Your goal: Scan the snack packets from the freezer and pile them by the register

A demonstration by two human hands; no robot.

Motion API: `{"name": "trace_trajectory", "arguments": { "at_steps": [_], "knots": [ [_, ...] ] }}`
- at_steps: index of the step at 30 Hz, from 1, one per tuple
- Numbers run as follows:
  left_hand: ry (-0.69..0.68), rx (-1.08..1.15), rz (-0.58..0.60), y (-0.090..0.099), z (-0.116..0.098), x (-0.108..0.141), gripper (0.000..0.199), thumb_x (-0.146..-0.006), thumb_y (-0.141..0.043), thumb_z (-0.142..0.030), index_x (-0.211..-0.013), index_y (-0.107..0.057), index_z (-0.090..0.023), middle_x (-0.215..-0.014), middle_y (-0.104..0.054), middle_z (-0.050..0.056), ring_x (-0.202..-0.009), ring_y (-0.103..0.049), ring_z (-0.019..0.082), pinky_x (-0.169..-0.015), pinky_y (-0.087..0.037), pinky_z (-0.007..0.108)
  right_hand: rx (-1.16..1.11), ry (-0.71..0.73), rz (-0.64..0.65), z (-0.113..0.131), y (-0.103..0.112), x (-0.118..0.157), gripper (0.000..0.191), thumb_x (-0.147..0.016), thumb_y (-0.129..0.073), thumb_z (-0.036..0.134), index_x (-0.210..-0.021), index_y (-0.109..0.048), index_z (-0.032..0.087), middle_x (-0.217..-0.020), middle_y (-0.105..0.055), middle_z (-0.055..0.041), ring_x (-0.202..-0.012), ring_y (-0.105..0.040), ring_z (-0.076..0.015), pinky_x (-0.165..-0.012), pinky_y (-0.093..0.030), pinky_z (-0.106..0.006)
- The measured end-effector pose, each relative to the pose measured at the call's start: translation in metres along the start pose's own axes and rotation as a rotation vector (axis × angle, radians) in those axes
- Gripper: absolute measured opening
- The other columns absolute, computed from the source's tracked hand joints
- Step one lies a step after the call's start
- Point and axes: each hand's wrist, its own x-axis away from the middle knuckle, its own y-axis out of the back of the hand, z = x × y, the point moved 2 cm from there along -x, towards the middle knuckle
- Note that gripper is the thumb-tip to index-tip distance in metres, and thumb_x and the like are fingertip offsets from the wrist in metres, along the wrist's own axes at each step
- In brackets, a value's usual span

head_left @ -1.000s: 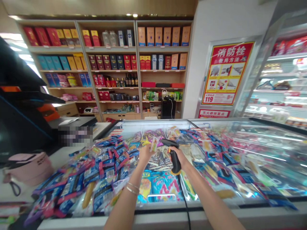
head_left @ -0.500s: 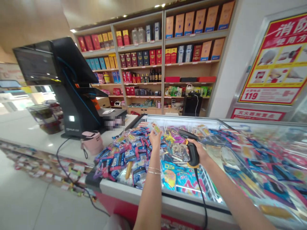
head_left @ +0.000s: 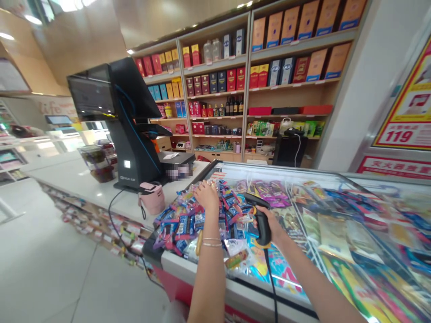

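A: Why's the scanner held up like that in this shop? The right hand (head_left: 274, 226) has a corded black barcode scanner (head_left: 263, 229) by its pistol grip, with the nose tipped forward and up toward the other hand. My guess is that this grip leaves the nose unobstructed and pointing at whatever's in front of it.

B: Yeah, looks that way. The right fingers (head_left: 271, 224) are wrapped closed around the handle. The black cord (head_left: 271, 280) drops from the butt over the front rim of the chest freezer (head_left: 242, 287), and that slack seems to be what lets the wrist angle freely.

A: And the left hand (head_left: 207, 197)?

B: It's down on top of a heap of blue-and-red snack packets (head_left: 188, 226), fingers (head_left: 202, 190) pressed together with the tips among the packets. Can't tell if they're pinching a single packet, since the hand hides that bit.

A: Why's the heap over there?

B: It's piled at the near left corner of the freezer's glass top, right by the white worktop (head_left: 77, 188), and a few packets (head_left: 235, 259) lie toward the front rim. Probably just the spot both hands reach easily, and it's close to the black till terminal (head_left: 116, 121) standing on the worktop. A pink bag (head_left: 152, 198) sits near the corner too, and its strap hangs down the front of the worktop.
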Motion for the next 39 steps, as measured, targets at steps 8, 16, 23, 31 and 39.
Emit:
{"name": "trace_trajectory", "arguments": {
  "at_steps": [8,16,23,31,39],
  "knots": [
    [-0.07,-0.046,0.1,-0.016,-0.006,0.01,0.054,-0.091,-0.045,-0.036,-0.139,-0.046,-0.011,-0.142,-0.049,0.02,-0.131,-0.043,0.033,-0.11,-0.027,0.048,-0.046,0.011,-0.002,-0.007,0.007,-0.006,0.02,-0.077,-0.063,0.035,-0.068,-0.061,0.018,-0.054,-0.061,-0.0006,-0.038,-0.05,-0.0086,-0.038,-0.045,-0.019],
    [-0.08,-0.062,0.078,-0.016,-0.004,0.01,0.057,-0.09,-0.046,-0.037,-0.138,-0.047,-0.008,-0.139,-0.05,0.022,-0.127,-0.047,0.034,-0.11,-0.029,0.049,-0.114,0.008,0.012,-0.004,0.007,-0.005,0.018,-0.077,-0.062,0.033,-0.067,-0.06,0.018,-0.058,-0.062,-0.0008,-0.039,-0.051,-0.0079,-0.038,-0.045,-0.018],
    [-0.089,-0.097,0.02,-0.016,-0.006,0.011,0.054,-0.09,-0.044,-0.035,-0.136,-0.05,-0.007,-0.136,-0.054,0.02,-0.125,-0.049,0.032,-0.107,-0.033,0.047,-0.105,0.027,-0.005,-0.005,0.005,-0.003,0.016,-0.075,-0.065,0.031,-0.069,-0.061,0.018,-0.06,-0.064,-0.001,-0.039,-0.052,-0.0081,-0.038,-0.046,-0.018],
    [-0.089,-0.122,0.019,-0.016,-0.006,0.012,0.055,-0.09,-0.044,-0.036,-0.137,-0.049,-0.007,-0.136,-0.055,0.019,-0.124,-0.051,0.031,-0.107,-0.035,0.046,0.026,0.017,0.03,-0.008,0.005,0.0,0.022,-0.075,-0.066,0.037,-0.067,-0.063,0.017,-0.046,-0.059,-0.0011,-0.038,-0.052,-0.0113,-0.039,-0.045,-0.02],
    [-0.09,-0.138,0.025,-0.019,-0.005,0.011,0.056,-0.091,-0.044,-0.037,-0.137,-0.049,-0.006,-0.138,-0.054,0.019,-0.127,-0.049,0.031,-0.109,-0.033,0.047,0.005,0.022,0.043,-0.008,0.007,-0.001,0.025,-0.073,-0.068,0.039,-0.065,-0.062,0.016,-0.044,-0.057,-0.0007,-0.036,-0.051,-0.0104,-0.038,-0.043,-0.019]
  ]
}}
